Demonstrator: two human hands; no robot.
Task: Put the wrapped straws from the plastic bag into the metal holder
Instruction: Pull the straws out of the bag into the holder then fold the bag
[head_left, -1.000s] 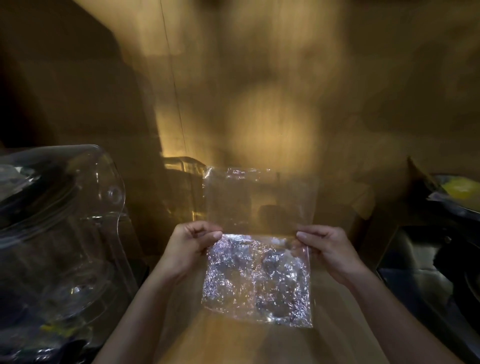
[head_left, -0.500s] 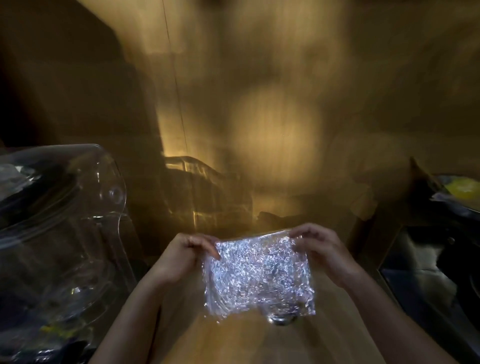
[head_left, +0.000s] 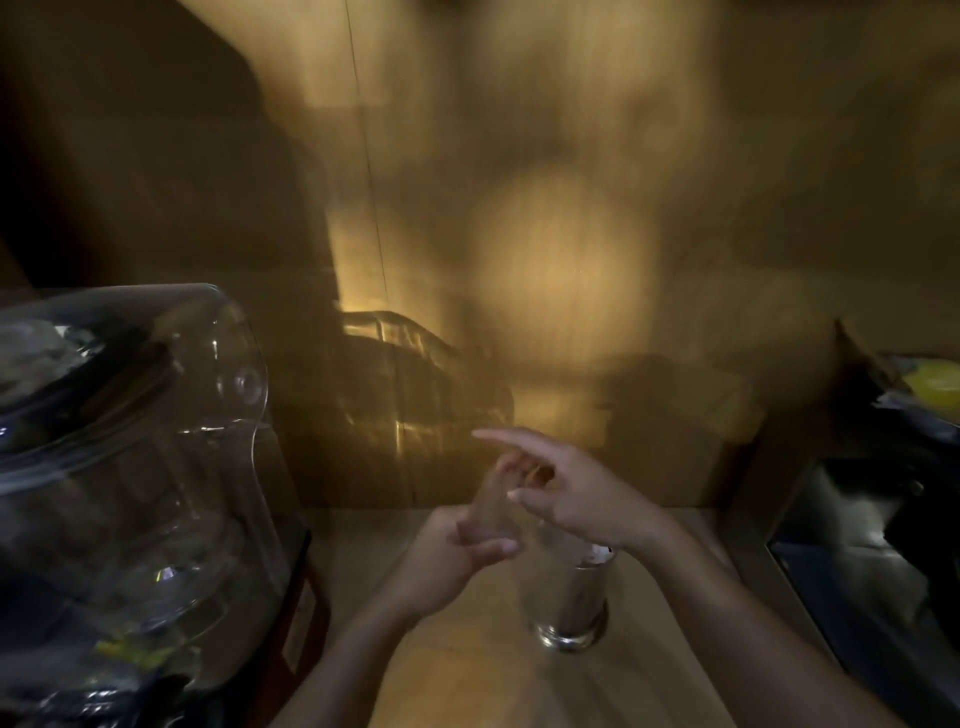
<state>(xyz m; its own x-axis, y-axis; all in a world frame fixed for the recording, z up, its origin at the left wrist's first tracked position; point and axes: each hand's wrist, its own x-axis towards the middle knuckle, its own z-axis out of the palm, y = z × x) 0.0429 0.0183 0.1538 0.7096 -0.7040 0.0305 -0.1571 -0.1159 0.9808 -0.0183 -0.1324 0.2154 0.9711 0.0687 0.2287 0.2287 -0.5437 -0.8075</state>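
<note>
Metal holder (head_left: 571, 603): shiny steel cylinder, upright on the wooden counter (head_left: 467, 675), at 5 o'clock, white tips showing at its rim.
Left hand (head_left: 457, 551): curled closed; contents blurred, cannot tell.
Right hand (head_left: 566, 488): fingers spread, empty, above holder.

Take the large clear plastic dome (head_left: 130, 441) as your landmark: to its right you see the wooden surface (head_left: 467, 675). Behind the dome stands a wood-toned wall (head_left: 571, 208). Far right of it, something yellow (head_left: 935, 384) lies above a dark bin (head_left: 872, 545).
</note>
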